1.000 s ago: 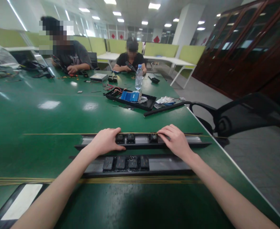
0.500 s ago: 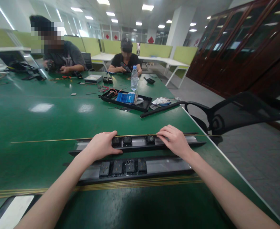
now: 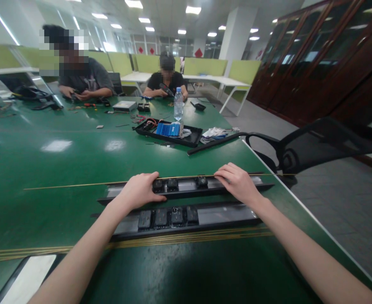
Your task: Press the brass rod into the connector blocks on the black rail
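Observation:
A long black channel (image 3: 186, 195) with a grey inner face lies across the table, holding several square black blocks (image 3: 172, 184). My left hand (image 3: 140, 190) is closed around it near its left part, thumb on the near wall and fingers on the far side. Along its far edge runs a thin brass-coloured rod (image 3: 68, 185), sticking out past both ends. My right hand (image 3: 236, 181) pinches this rod between thumb and fingers, to the right of the rightmost block. Closer to me lies a second black channel (image 3: 226, 215) with several similar blocks (image 3: 162, 218) side by side.
Several brass-coloured rods (image 3: 188, 240) lie before the near channel, beside a dark flat object with a white panel (image 3: 30, 278). Beyond are a black tray (image 3: 192, 137), a water bottle (image 3: 178, 104) and gloves (image 3: 214, 134). Two people sit opposite; a chair (image 3: 319, 143) stands right.
My right hand has slid slightly rightward along the far channel, away from the rightmost block. My left hand keeps its hold. The whole view has shifted a little.

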The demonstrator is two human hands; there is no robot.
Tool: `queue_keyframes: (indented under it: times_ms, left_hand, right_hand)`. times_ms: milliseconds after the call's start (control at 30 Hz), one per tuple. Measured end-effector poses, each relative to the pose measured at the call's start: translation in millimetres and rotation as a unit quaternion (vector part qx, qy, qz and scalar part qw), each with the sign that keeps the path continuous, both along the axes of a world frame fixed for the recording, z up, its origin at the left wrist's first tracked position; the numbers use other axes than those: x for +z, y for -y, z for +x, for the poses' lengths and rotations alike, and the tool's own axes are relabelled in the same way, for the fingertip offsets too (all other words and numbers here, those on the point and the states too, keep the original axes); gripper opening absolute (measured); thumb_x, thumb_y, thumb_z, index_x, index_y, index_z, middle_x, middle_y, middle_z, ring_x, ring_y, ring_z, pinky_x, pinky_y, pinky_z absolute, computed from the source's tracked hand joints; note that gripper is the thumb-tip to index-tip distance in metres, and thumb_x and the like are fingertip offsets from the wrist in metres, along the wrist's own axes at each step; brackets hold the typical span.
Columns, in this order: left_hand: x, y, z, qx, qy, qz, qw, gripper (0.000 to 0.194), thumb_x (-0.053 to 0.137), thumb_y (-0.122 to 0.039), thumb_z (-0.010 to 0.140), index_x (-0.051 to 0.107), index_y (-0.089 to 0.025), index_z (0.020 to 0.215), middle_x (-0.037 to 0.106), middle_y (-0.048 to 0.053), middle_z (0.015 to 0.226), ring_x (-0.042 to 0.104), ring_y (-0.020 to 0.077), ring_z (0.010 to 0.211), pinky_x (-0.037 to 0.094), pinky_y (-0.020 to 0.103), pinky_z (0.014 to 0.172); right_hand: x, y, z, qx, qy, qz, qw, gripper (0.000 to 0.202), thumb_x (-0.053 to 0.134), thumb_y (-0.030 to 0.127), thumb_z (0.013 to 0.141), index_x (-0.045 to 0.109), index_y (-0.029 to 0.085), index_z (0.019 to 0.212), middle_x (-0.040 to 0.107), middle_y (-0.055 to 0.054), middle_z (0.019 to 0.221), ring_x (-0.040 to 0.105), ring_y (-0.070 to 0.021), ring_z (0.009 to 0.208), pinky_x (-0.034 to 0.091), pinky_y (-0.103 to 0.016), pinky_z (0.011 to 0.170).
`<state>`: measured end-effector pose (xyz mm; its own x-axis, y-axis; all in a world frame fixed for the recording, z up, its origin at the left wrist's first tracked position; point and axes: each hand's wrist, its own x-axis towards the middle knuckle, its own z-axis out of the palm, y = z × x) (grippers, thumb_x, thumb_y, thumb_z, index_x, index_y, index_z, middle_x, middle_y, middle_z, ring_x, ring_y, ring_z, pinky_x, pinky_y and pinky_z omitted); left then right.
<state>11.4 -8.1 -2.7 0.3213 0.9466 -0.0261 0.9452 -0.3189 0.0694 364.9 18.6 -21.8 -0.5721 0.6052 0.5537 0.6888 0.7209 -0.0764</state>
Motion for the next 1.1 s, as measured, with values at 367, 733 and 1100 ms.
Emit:
queue_keyframes:
  times_ms: [367,733,1100]
  left_hand:
    - [-0.9,-0.9,0.1,-0.001,-0.003,0.003,1.0,0.056,0.067,-0.071,0.07,0.056,-0.023,0.097,0.075,0.012,0.097,0.071,0.0343,0.091,0.048,0.036,0.069]
    - [-0.5,-1.0,0.0,0.0,-0.011,0.005,1.0,0.059,0.066,-0.072,0.07,0.058,-0.023,0.102,0.075,0.012,0.101,0.071,0.0335,0.095,0.049,0.035,0.073]
    - [-0.3,-0.5,0.0,-0.005,-0.013,0.013,1.0,0.06,0.066,-0.072,0.071,0.058,-0.022,0.104,0.075,0.013,0.102,0.071,0.0345,0.095,0.049,0.036,0.074]
  right_hand:
    - [1.6,1.1,13.2,-0.015,0.027,0.024,0.999,0.018,0.054,0.02,0.096,0.071,0.021,0.093,0.07,-0.008,0.091,0.059,-0.0218,0.085,0.05,-0.038,0.077]
    - [-0.8,2.8,26.9,-0.032,0.021,0.032,0.999,0.017,0.054,0.02,0.097,0.071,0.021,0.094,0.069,-0.008,0.092,0.06,-0.0219,0.087,0.051,-0.038,0.077]
    - [-0.2,4.0,39.6,-0.048,0.027,0.04,0.998,0.016,0.055,0.021,0.096,0.071,0.02,0.094,0.071,-0.008,0.093,0.061,-0.022,0.087,0.052,-0.038,0.077]
